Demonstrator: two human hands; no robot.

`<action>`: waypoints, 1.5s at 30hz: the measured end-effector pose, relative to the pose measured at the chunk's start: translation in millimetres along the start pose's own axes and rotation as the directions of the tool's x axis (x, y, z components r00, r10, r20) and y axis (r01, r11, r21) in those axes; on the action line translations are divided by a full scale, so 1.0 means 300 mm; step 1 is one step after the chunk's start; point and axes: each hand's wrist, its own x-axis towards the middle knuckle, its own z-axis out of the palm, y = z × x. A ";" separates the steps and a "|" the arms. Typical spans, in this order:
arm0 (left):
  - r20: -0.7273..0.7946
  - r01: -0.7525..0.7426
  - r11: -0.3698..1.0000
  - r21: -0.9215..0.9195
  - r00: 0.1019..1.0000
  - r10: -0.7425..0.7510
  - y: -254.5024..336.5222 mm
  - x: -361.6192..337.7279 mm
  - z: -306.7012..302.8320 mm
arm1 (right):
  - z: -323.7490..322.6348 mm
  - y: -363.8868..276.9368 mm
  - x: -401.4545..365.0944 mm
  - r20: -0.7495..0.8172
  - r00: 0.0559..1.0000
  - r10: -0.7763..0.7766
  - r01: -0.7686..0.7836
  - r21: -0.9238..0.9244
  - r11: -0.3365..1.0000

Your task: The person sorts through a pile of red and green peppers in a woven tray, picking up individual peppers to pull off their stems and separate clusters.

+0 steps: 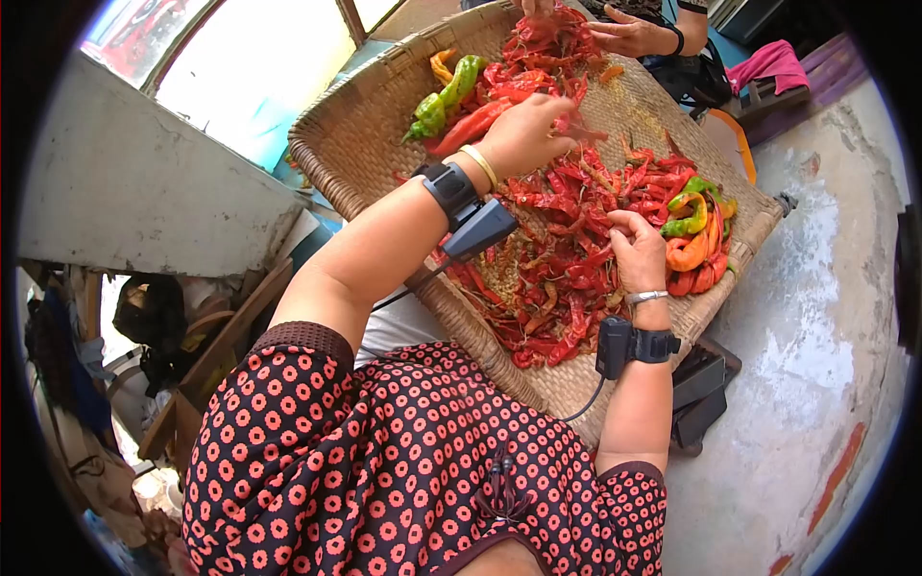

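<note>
A wide woven basket tray [317,144] holds a heap of wrinkled, dried red chili peppers [567,226]. Reaching across its middle, my left hand [528,134] has its fingers curled together around what looks like a blurred red chili pepper [588,132]. Just beyond that wrist lie green peppers [447,98] and larger smooth red ones. At the heap's right side, my right hand [639,252] is closed with the fingertips drawn together; whatever is between them is hidden. Close by it sits a cluster of orange, red and green peppers [690,252].
Another person's hand [629,34] is over the chilies at the tray's far end. Loose yellow seeds [648,110] lie on the weave. A grey wall [154,182] and a bright window stand at left. Pink cloth [766,65] hangs at far right, above a worn concrete floor [788,365].
</note>
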 end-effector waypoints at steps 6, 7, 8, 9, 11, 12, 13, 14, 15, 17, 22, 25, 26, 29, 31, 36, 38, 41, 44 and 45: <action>0.611 -0.291 0.944 0.156 0.779 0.140 0.048 -0.059 0.038 | -0.014 -0.019 -0.004 -0.021 1.000 -0.017 0.020 0.134 0.991; 0.612 -0.294 0.943 0.157 0.779 0.140 0.046 -0.061 0.045 | -0.010 -0.012 -0.001 -0.020 1.000 -0.015 0.018 0.144 0.989; 0.646 -0.325 0.918 0.228 0.756 0.107 0.046 -0.060 0.049 | -0.004 -0.009 0.003 -0.020 1.000 -0.015 0.018 0.158 0.987; 0.675 -0.357 0.887 0.294 0.734 0.071 0.047 -0.060 0.050 | -0.003 -0.009 0.004 -0.022 1.000 -0.017 0.020 0.161 0.987; 0.677 -0.357 0.895 0.268 0.731 0.089 0.042 -0.057 0.047 | -0.008 -0.006 0.004 -0.012 1.000 -0.013 0.015 0.194 0.981; 0.702 -0.322 0.928 0.189 0.705 0.102 0.037 -0.051 0.039 | -0.012 -0.003 0.006 -0.013 1.000 -0.012 0.014 0.195 0.981; 0.726 -0.283 0.953 0.110 0.678 0.117 0.032 -0.045 0.031 | -0.015 0.002 0.008 0.028 1.000 -0.004 -0.004 0.287 0.958; 0.729 -0.283 0.953 0.110 0.674 0.116 0.026 -0.042 0.021 | -0.015 0.006 0.006 0.068 0.998 0.003 -0.028 0.378 0.925; 0.717 -0.197 0.980 0.018 0.686 0.125 0.021 -0.036 0.009 | -0.021 0.000 0.004 0.067 0.998 0.004 -0.029 0.379 0.925; 0.703 -0.111 0.991 -0.075 0.699 0.131 0.019 -0.013 -0.005 | -0.038 -0.028 0.001 0.140 0.990 0.030 -0.089 0.431 0.898; 0.502 0.240 0.929 -0.282 0.862 -0.070 0.023 0.016 -0.004 | -0.029 -0.027 0.002 0.199 0.978 0.066 -0.141 0.390 0.910; 0.355 0.252 0.830 -0.498 0.932 -0.070 0.009 0.022 0.022 | -0.026 -0.034 -0.002 0.201 0.975 0.100 -0.183 0.452 0.873; 0.171 -0.054 0.922 -0.382 0.977 0.127 0.003 0.016 0.035 | -0.026 -0.038 -0.003 0.194 0.972 0.133 -0.214 0.495 0.842; 0.547 0.221 0.939 -0.263 0.836 -0.044 0.079 -0.016 0.002 | -0.025 -0.038 -0.001 0.154 0.980 0.127 -0.187 0.482 0.856; 0.629 -0.015 0.970 -0.244 0.759 0.170 0.072 -0.040 0.038 | -0.023 -0.040 -0.001 0.134 0.983 0.128 -0.177 0.473 0.863; 0.846 0.099 0.973 -0.208 0.517 0.129 0.102 -0.071 0.065 | -0.018 -0.034 -0.002 0.110 0.987 0.121 -0.161 0.509 0.846; 0.881 0.191 0.968 -0.165 0.469 0.058 0.098 -0.061 0.053 | -0.019 -0.032 0.000 0.059 0.985 0.164 -0.169 0.555 0.814; 0.825 0.133 0.986 -0.096 0.564 0.004 0.061 -0.008 0.022 | -0.048 -0.001 0.010 0.087 0.993 0.074 -0.103 0.402 0.910; 0.377 0.285 0.915 -0.286 0.911 -0.166 0.002 0.016 0.026 | -0.060 -0.035 -0.017 0.354 0.933 -0.054 0.042 0.043 0.998; 0.320 0.219 0.938 -0.269 0.939 -0.128 -0.002 0.023 0.013 | -0.050 -0.064 -0.026 0.420 0.904 -0.080 0.098 -0.021 0.995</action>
